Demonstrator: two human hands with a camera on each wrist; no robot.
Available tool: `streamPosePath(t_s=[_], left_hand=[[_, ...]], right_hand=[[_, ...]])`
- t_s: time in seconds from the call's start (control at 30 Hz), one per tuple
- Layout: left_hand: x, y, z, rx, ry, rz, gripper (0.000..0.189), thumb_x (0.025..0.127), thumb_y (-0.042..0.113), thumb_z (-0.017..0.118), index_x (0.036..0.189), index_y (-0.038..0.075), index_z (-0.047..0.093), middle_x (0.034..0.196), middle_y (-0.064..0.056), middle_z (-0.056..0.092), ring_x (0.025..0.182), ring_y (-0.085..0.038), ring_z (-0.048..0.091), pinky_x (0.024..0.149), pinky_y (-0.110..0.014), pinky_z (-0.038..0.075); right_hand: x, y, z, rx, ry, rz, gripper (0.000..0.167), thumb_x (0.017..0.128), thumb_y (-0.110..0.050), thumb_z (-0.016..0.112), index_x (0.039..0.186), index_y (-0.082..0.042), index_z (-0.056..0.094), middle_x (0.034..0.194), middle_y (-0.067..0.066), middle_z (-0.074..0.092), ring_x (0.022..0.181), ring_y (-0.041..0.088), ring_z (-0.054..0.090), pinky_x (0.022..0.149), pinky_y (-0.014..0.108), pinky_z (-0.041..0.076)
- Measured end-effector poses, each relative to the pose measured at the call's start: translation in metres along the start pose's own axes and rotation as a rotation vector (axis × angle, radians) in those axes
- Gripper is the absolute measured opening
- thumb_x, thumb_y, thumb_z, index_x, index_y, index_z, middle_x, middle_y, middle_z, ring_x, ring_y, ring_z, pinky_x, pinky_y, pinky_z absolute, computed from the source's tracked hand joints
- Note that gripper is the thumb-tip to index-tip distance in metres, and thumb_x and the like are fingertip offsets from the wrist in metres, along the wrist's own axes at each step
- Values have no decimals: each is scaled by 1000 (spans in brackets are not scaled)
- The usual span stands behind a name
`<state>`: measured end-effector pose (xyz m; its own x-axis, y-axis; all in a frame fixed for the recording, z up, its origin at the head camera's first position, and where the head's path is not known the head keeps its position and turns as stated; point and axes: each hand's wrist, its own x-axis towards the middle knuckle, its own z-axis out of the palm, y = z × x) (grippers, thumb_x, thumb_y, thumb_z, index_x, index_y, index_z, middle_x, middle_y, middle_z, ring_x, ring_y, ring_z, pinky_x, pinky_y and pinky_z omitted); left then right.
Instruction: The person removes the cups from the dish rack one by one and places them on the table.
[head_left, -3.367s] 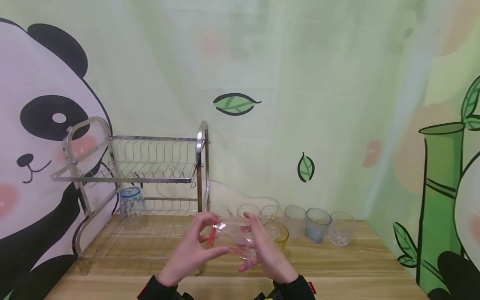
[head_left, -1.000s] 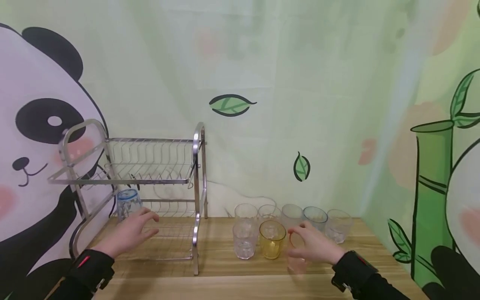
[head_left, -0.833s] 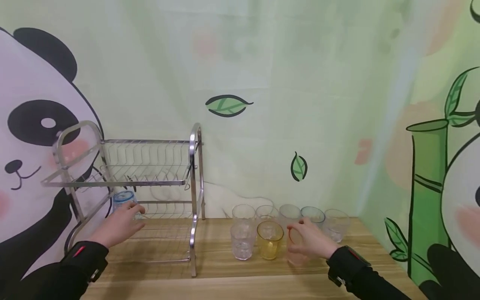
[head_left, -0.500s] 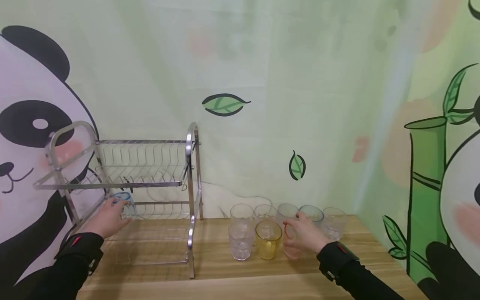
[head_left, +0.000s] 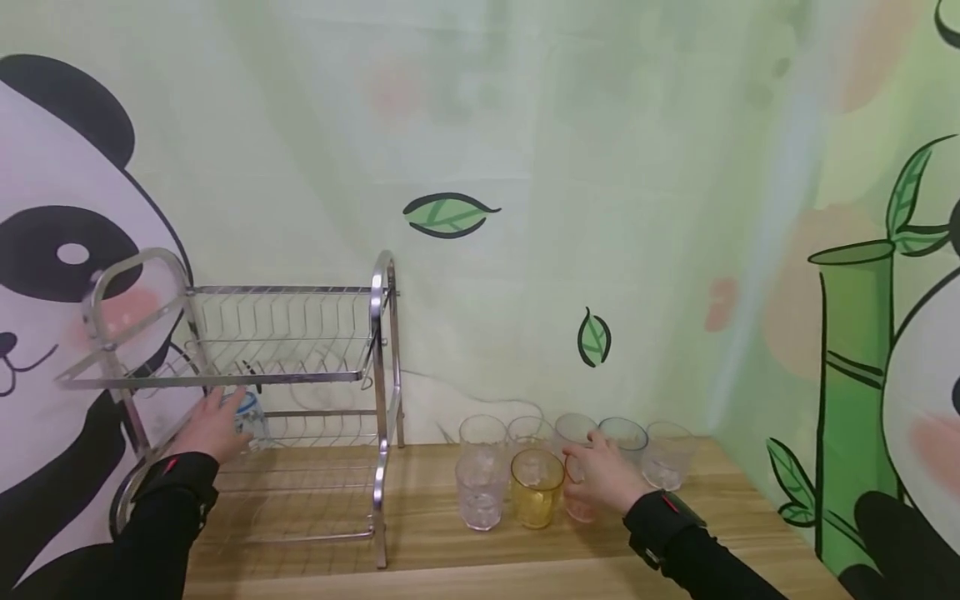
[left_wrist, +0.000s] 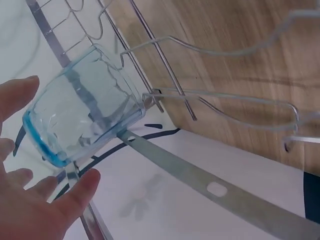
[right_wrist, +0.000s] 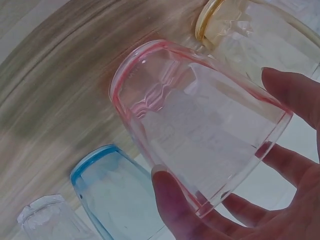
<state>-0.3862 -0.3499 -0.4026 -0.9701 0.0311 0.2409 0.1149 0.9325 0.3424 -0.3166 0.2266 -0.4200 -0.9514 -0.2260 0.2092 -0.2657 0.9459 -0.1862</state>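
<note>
On the lower tier of the metal dish rack [head_left: 377,467], a blue-tinted glass [head_left: 255,419] stands upside down at the left. My left hand [head_left: 208,429] reaches in at that glass, thumb and fingers spread about its blue base [left_wrist: 42,142], with a gap showing between fingers and glass in the left wrist view. At the right, my right hand [head_left: 606,477] holds a pink-tinted glass [right_wrist: 195,120] near its rim, thumb on one side and fingers on the other. This glass is upright at the wooden tabletop, beside a yellow glass [head_left: 536,498].
A clear glass [head_left: 481,502] stands left of the yellow one. Behind them runs a row of several glasses, including a blue-rimmed one [head_left: 628,435] and a clear one [head_left: 667,460] at the right end. The rack's upper tier [head_left: 285,377] overhangs my left hand.
Both hands held the pink glass mid-table earlier; my right hand then brought it beside the yellow glass and shifted it slightly left. My left hand moved into the rack to the blue glass.
</note>
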Motion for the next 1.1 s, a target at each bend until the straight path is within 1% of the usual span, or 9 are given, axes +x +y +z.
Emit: streamPosePath(t_s=[0.13,0.3,0.37,0.57,0.67,0.77,0.9,1.0,1.1], left_hand=[[8,2,9,48,41,23,75,88,13,69,147,-7,27,144,-42,11,128,-64,14,96,-75,27],[12,-2,17,50,79,33,69,88,12,68,143,-6,30,142,-43,12,126,-68,14,94,-76,28],[14,-2,18,41,73,30,68,88,12,68,142,-7,32,142,-42,13,126,-69,12,93,-77,27],[18,-2,21,36,-5,15,71,87,12,69,143,-7,29,146,-42,11,128,-70,2,93,-80,24],[18,0,22,34,-15,22,72,87,9,70,143,-7,29,145,-44,9,128,-71,0,94,-79,24],[17,5,22,25,5,11,70,85,5,71,141,-7,31,143,-46,9,128,-70,4,93,-78,27],[16,12,22,28,46,4,68,80,-2,73,136,-6,34,136,-49,14,124,-70,13,85,-76,36],[15,15,19,45,61,13,64,79,-7,71,132,-5,36,129,-52,19,118,-72,19,78,-75,40],[15,18,16,78,59,21,60,79,-10,68,130,-3,36,122,-54,28,113,-73,26,72,-72,44]], right_hand=[[-3,0,0,-6,3,-27,53,75,-24,83,123,-8,66,119,23,48,103,46,51,72,54,54],[-5,-1,4,9,23,-37,52,77,-20,82,124,-6,64,121,25,47,108,49,48,74,58,54],[-5,0,7,-1,41,-49,51,77,-18,82,123,-6,64,120,25,47,109,51,47,75,59,53],[-7,4,13,-23,74,-93,50,78,-15,78,123,-3,61,123,29,43,109,54,46,84,64,48],[-8,4,15,-16,69,-78,50,78,-14,76,125,-4,59,123,27,41,106,52,45,78,60,51],[-8,3,16,-12,71,-65,52,78,-13,75,127,-6,58,123,25,40,104,49,45,73,56,52],[-8,4,19,-9,86,-63,53,76,-12,75,126,-7,57,121,23,39,101,48,45,68,54,52],[-9,5,22,-1,96,-79,56,74,-11,77,126,-6,57,122,24,38,103,48,44,70,54,52],[-11,6,24,18,94,-89,63,72,-11,80,130,-5,55,131,30,35,111,54,40,76,58,51]])
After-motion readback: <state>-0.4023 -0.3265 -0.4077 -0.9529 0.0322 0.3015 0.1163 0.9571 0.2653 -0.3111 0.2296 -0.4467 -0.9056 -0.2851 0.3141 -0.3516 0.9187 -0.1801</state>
